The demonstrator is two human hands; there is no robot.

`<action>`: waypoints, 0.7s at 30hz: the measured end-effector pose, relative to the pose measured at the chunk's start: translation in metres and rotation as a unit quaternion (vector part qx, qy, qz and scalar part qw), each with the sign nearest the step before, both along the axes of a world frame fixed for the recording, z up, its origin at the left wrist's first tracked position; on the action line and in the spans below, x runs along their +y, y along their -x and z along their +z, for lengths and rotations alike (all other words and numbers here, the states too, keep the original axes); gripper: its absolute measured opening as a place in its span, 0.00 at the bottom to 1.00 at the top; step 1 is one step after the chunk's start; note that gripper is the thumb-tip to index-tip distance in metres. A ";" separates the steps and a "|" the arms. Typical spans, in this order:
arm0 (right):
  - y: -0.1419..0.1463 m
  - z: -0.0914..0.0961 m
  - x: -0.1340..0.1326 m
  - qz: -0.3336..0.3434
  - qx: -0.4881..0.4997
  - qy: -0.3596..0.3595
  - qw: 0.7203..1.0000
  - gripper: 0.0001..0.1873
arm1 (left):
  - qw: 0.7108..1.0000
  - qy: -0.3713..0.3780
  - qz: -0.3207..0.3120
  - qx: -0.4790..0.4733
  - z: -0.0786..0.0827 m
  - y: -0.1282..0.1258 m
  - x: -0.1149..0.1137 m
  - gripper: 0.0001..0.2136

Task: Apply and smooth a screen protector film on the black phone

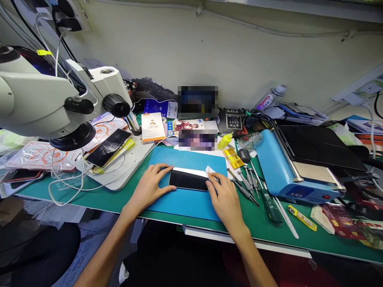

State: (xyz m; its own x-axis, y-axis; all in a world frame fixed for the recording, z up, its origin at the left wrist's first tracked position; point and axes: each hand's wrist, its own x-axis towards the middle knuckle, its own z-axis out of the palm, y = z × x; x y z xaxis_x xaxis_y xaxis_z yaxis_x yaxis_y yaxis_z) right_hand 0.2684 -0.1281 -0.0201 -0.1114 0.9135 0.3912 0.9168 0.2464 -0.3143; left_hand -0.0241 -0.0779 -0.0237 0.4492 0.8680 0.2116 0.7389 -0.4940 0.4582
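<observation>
A smartphone with a dark screen lies sideways on a blue mat, a bright reflection along its far edge. My left hand grips its left end, thumb at the near corner and fingers at the far one. At the right end, my right hand pinches a small white wipe against the phone's far corner. The thumb of that hand touches the phone's right edge. Just right of the mat are a precision screwdriver and a green-handled screwdriver.
A microscope overhangs the left side, with another phone on its base. A blue heating machine carries a black tablet at right. A yellow cutter lies near the front edge. A yellow bottle stands behind the mat.
</observation>
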 end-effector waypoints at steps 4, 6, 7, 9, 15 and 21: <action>-0.010 -0.004 0.010 -0.048 0.014 -0.015 0.999 0.22 | 0.999 -0.029 -0.030 0.024 0.001 0.001 -0.003 0.30; -0.012 -0.005 0.008 -0.064 0.024 -0.034 0.997 0.25 | 0.997 -0.040 -0.050 0.040 0.004 0.002 -0.004 0.29; -0.012 -0.005 0.007 -0.068 0.029 -0.045 0.996 0.26 | 0.996 -0.046 -0.060 0.049 0.006 0.002 -0.004 0.28; -0.010 -0.004 0.002 -0.063 0.034 -0.069 0.995 0.28 | 0.992 -0.058 -0.080 0.072 0.010 0.003 -0.001 0.24; -0.004 0.001 -0.003 0.033 0.023 -0.086 0.995 0.26 | 0.969 -0.118 -0.151 0.158 0.019 0.007 0.009 0.19; -0.005 -0.001 -0.001 0.063 0.017 -0.064 0.996 0.22 | 0.936 -0.180 -0.197 0.231 0.020 0.007 0.009 0.18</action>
